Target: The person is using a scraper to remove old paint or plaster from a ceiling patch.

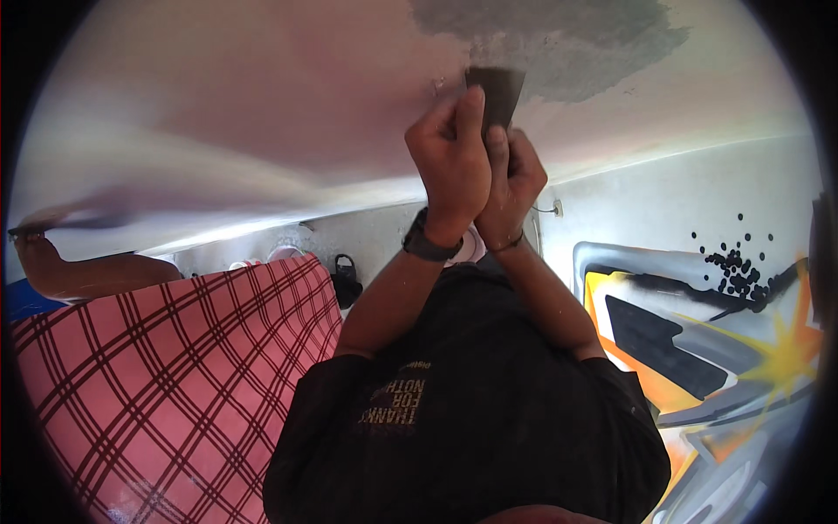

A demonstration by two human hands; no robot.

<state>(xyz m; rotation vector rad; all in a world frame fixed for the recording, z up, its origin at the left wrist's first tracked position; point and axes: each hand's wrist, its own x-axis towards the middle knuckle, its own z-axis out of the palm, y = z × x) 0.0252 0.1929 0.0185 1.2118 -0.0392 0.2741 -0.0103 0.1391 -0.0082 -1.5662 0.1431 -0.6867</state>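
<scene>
While the dark scraper blade (496, 94) lies flat against the pale ceiling (262, 105), right at the lower edge of a rough grey patch (559, 35), both of my hands close on it. My left hand (449, 157) wraps its lower part, thumb laid up along the face; my right hand (515, 175) curls in just beside, fingers shut on the same tool. It looks thin, stiff and light to me, best held low near its base. Below hangs a pink checked cloth (175, 367); a painted wall (698, 332) stands to my right.
</scene>
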